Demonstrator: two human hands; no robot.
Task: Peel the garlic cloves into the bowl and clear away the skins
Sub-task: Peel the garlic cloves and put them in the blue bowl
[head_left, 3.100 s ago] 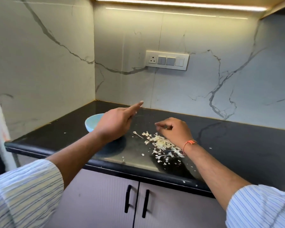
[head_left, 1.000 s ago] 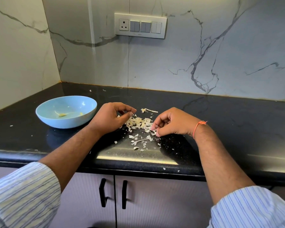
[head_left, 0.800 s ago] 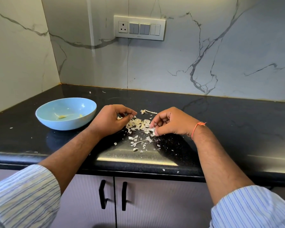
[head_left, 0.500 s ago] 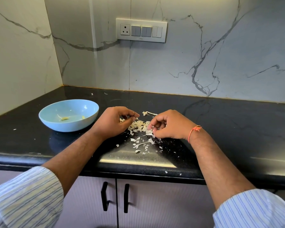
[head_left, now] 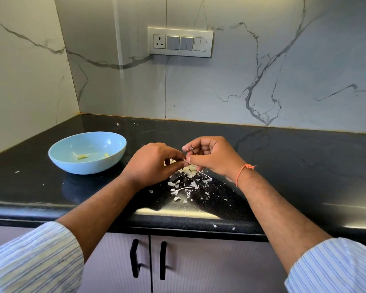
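**Garlic peeling: hands and counter**

My left hand [head_left: 151,163] and right hand [head_left: 211,156] meet fingertip to fingertip, both curled, pinching a small pale piece; clove or skin, I cannot tell. Skins [head_left: 188,178] lie scattered beneath on the black counter [head_left: 304,166]. Blue bowl [head_left: 87,152], left of my hands, holds a few peeled bits.

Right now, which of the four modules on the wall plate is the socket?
The leftmost module on the switch plate: it has three round pin holes; the other three are flat rocker switches.
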